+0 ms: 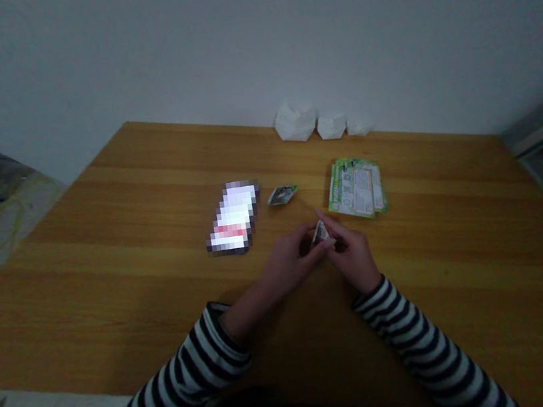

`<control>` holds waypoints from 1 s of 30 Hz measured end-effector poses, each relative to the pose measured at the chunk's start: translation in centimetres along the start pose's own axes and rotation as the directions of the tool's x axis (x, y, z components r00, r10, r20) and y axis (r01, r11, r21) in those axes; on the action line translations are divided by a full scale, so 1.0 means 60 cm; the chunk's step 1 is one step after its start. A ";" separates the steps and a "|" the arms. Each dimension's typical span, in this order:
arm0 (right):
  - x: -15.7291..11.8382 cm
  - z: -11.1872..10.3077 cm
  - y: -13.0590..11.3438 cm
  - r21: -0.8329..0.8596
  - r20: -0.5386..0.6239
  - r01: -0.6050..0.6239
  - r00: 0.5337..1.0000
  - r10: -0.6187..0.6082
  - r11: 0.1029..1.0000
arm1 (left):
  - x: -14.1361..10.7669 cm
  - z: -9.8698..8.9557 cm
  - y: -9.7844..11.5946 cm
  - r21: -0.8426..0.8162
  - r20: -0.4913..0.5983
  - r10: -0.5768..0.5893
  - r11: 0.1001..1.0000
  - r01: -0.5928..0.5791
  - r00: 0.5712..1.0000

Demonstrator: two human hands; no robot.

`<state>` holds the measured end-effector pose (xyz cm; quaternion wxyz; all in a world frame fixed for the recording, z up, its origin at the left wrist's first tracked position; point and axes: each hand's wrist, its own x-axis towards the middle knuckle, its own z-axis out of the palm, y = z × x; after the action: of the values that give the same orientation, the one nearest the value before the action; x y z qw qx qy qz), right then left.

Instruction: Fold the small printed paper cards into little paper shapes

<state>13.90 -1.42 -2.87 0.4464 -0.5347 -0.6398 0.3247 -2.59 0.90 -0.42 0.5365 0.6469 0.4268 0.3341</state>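
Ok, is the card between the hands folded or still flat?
Folded: the card sits as an angled, creased wedge between the left hand and right hand.

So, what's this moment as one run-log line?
left hand: holds folded card | right hand: holds folded card | nearby: green-bordered card stack

Left hand (287, 260) and right hand (353, 254) meet in a pinch.

Pixelation is blurring the white rectangular object (233, 217), while the fingers (302, 246) are hiding most of the small folded printed card (321, 233), seemingly paper.
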 end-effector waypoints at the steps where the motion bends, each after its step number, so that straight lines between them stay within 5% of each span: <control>1: -0.001 0.000 -0.002 -0.005 -0.009 0.009 1.000 -0.009 1.000 | 0.000 -0.001 0.002 0.026 -0.005 0.003 1.000 -0.003 1.000; 5: 0.003 -0.011 -0.008 0.207 -0.061 -0.086 0.993 0.101 0.975 | 0.007 -0.012 0.003 -0.191 0.114 -0.105 0.974 0.125 0.988; 8: 0.008 -0.024 -0.008 0.386 0.104 -0.196 0.980 0.169 0.901 | 0.013 -0.023 -0.002 -0.348 0.275 -0.174 0.899 0.267 0.945; 14: 0.009 -0.030 -0.002 0.471 0.345 -0.243 0.935 0.076 0.848 | 0.019 -0.032 -0.019 -0.146 -0.060 -0.083 0.987 0.074 0.995; 20: 0.009 -0.027 0.012 0.319 0.223 -0.071 0.975 -0.002 0.945 | 0.019 -0.040 -0.009 -0.187 0.043 -0.024 0.982 0.032 0.999; 25: 0.012 -0.031 0.015 0.376 0.153 -0.105 0.987 0.050 0.921 | 0.016 -0.048 0.005 -0.204 0.148 -0.069 0.974 0.099 0.987; 30: 0.012 -0.029 0.010 0.420 0.108 -0.108 0.992 0.069 0.901 | 0.017 -0.044 0.006 -0.237 0.114 -0.107 0.963 0.131 0.988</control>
<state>15.69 -0.72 -2.55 0.5075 -0.4379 -0.5481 0.5002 -4.44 2.90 0.47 0.6516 0.5652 0.3932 0.3183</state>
